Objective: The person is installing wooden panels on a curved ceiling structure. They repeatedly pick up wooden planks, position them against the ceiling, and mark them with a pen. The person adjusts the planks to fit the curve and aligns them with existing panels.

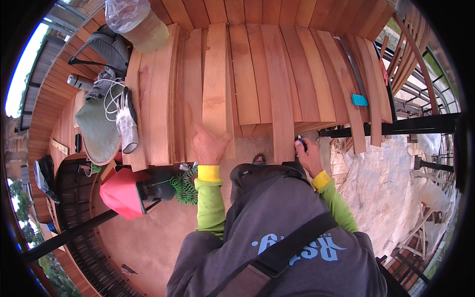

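My left hand (pixel 210 144) grips the near end of a light wooden plank (pixel 215 84), which lies on top of other boards. Its thumb shows at the plank's left edge, and the other fingers are partly hidden. At the end of a redder plank (pixel 282 109) that juts toward me, my right hand (pixel 310 156) is closed around a small dark object with some blue on it (pixel 300 142). Most of that object is covered by the fingers, so its kind cannot be told. Both sleeves are lime green with yellow cuffs.
Stacked boards (pixel 156 99) lie at the left, beside a work glove (pixel 127 121), a white cable (pixel 110 101) and a clear bucket (pixel 143 32). A turquoise block (pixel 359 100) sits on the right planks. Below left are a red cover (pixel 121 193) and a coiled green hose (pixel 184 187).
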A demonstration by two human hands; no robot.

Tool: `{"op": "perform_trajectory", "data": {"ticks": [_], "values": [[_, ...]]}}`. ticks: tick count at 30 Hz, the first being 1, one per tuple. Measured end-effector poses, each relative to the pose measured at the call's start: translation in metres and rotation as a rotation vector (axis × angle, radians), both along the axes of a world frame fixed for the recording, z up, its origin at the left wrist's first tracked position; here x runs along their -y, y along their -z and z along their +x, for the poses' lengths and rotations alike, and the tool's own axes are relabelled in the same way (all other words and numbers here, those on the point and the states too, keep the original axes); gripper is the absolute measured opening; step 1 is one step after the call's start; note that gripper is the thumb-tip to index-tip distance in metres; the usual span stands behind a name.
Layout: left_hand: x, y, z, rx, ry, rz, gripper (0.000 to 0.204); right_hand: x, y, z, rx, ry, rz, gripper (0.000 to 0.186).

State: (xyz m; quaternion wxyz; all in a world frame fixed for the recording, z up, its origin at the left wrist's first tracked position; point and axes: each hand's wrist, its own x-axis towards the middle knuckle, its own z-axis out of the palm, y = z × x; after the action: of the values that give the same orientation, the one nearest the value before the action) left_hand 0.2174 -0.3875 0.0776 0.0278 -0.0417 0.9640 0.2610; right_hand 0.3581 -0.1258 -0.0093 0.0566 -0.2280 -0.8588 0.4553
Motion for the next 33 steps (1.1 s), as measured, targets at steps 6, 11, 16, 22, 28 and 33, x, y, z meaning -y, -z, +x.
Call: {"op": "perform_trajectory", "data": {"ticks": [6,11,16,22,28,33], "values": [[0.02,0.017,-0.015,0.404,-0.069,1.001,0.043,0.016,-0.012,-0.016,0.078,0.064,-0.051,0.039],[0.021,0.024,-0.024,0.593,-0.098,1.27,0.032,0.02,-0.001,-0.019,0.056,0.106,-0.259,0.039],[0.004,0.03,-0.025,0.543,-0.157,1.241,0.034,0.024,0.002,-0.036,-0.037,0.258,-0.552,0.037],[-0.034,0.028,-0.004,0.329,0.041,1.205,0.036,0.031,0.017,-0.042,-0.126,0.245,-0.046,0.041],[-0.073,0.029,0.04,0.221,0.061,1.277,0.03,0.011,-0.02,0.013,-0.227,0.308,0.029,0.044],[-0.125,0.035,0.055,0.317,0.151,1.305,0.03,-0.017,-0.051,0.068,-0.214,0.447,0.136,0.039]]}}
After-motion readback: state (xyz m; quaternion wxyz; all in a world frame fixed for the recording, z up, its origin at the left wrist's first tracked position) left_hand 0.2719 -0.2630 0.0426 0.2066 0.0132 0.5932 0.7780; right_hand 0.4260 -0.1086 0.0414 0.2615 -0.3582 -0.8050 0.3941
